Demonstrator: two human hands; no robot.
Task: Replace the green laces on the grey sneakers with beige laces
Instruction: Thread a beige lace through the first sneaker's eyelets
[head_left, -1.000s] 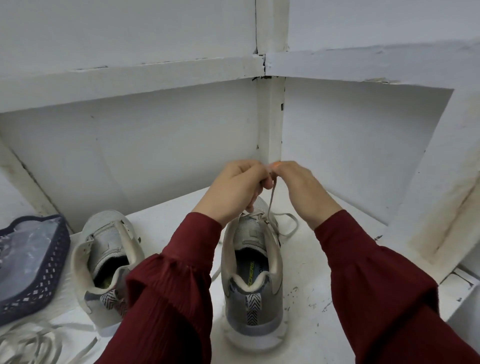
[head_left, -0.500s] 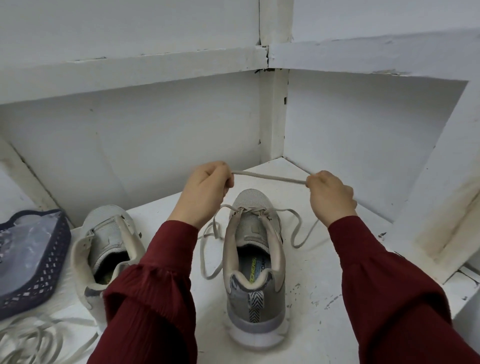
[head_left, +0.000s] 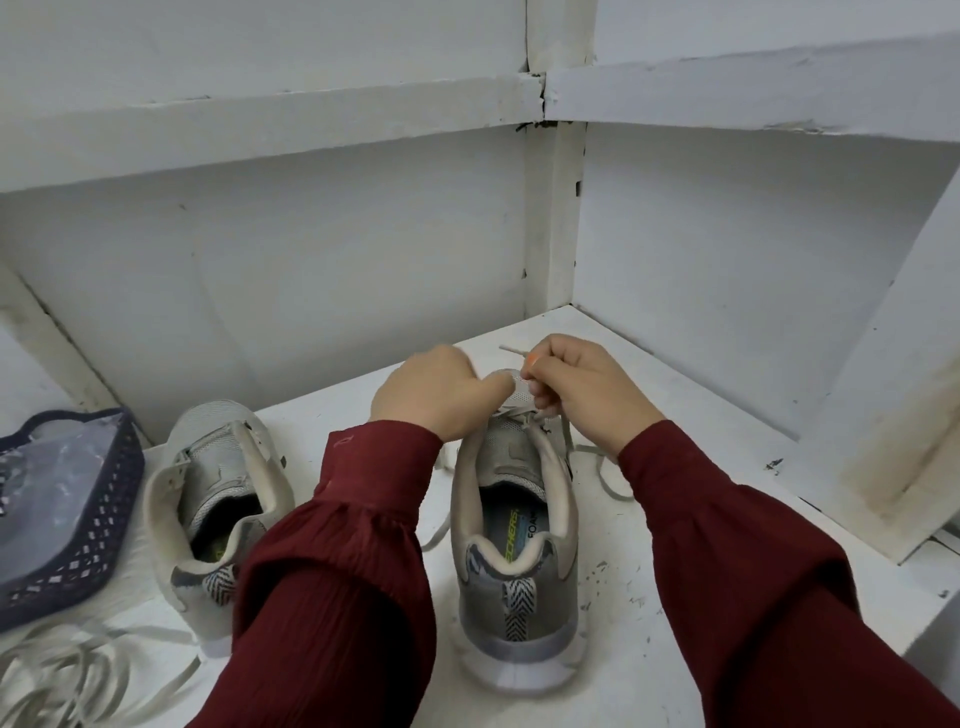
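A grey sneaker (head_left: 517, 561) stands heel toward me in the middle of the white shelf, with a beige lace (head_left: 602, 475) threaded through its lowest eyelets. My right hand (head_left: 576, 387) pinches one end of that lace, whose tip sticks out to the left above the toe. My left hand (head_left: 441, 392) is curled over the toe end of the shoe; what it holds is hidden. A second grey sneaker (head_left: 215, 499) without laces stands to the left, partly behind my left sleeve.
A dark blue perforated basket (head_left: 78, 525) with a plastic bag in it sits at the far left. Loose pale laces (head_left: 78, 675) lie piled at the bottom left. White walls close the shelf at the back and right.
My hands had the lace stretched between them. They have come down and together over the sneaker's toe, and the right hand now pinches the lace near its tip.
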